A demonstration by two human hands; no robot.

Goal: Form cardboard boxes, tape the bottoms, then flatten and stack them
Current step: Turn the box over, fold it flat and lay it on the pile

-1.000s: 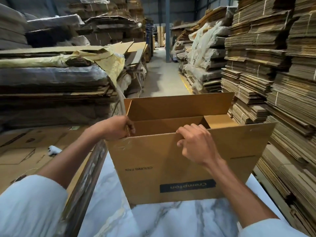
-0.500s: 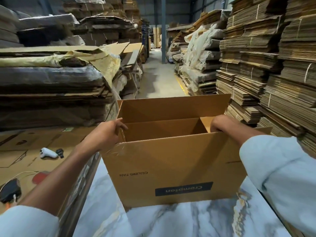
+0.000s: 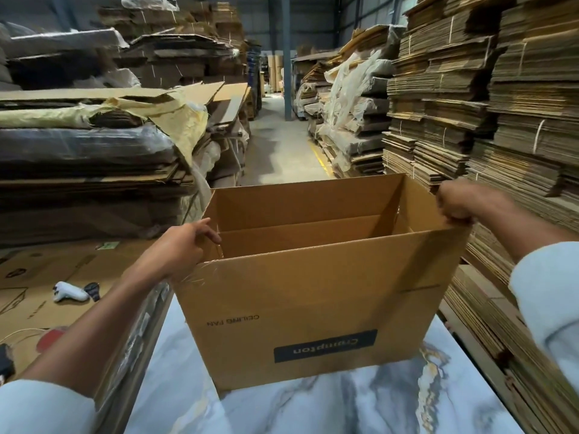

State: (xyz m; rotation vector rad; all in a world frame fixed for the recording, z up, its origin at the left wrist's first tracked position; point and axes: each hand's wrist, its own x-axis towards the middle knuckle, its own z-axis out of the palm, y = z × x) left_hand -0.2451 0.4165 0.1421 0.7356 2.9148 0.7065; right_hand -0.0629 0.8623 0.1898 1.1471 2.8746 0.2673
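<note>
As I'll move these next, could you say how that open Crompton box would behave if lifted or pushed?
The box looks empty, so probably light for its size. Open-topped and thin-walled, it may skew where the left hand and right hand grip its corners. On the glossy table it would likely slide, not tip.

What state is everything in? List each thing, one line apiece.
box: opened out, standing on the table, top open, print upside down.
left hand: grips the box's near left corner.
right hand: grips the box's near right corner.
white tool: lying on flat cardboard, untouched.
cardboard stacks: flattened, tied in bundles.
</note>
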